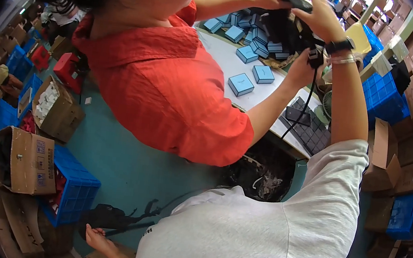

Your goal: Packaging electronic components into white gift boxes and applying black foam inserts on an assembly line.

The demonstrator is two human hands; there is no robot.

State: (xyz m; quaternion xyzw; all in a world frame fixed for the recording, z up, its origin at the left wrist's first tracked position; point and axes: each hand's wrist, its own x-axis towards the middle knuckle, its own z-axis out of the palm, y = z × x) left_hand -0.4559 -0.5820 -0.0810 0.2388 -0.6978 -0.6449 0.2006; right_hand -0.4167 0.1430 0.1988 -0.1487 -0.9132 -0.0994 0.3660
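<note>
My right hand (322, 18), with a dark watch and pale bracelet at the wrist, reaches up and closes on the upper edge of a black device (280, 31) with a cable. A person in a red shirt (164, 93) has both hands on the same device, one at its top, the other (304, 71) at a small black part below. What exactly the device is, I cannot make out. Low at the left, my left hand (99, 239) is loosely curled, fingers apart, with nothing visible in it. A black strapped item (105, 215) lies beside it.
Several small blue boxes (241, 84) cover the white table (216, 53). A black keyboard (309, 129) and a small fan (327, 102) sit at its right. Cardboard boxes (32, 159) and blue crates (73, 185) stand left; more blue crates (383, 96) stand right.
</note>
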